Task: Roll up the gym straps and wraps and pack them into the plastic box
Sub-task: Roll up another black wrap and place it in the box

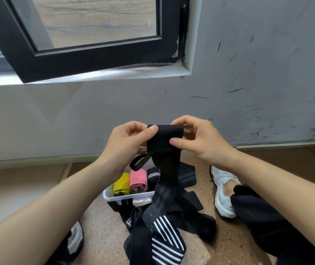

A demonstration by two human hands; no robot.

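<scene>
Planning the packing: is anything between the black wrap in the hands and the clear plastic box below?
No lid shows on the clear plastic box. A yellow fabric roll, a pink fabric roll and a white-striped black roll already sit inside, and the hanging tail of the black fabric wrap crosses it.

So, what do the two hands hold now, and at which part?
Both the left hand and the right hand pinch the top end of a long black fabric wrap, one at each edge; the rest hangs down.
</scene>
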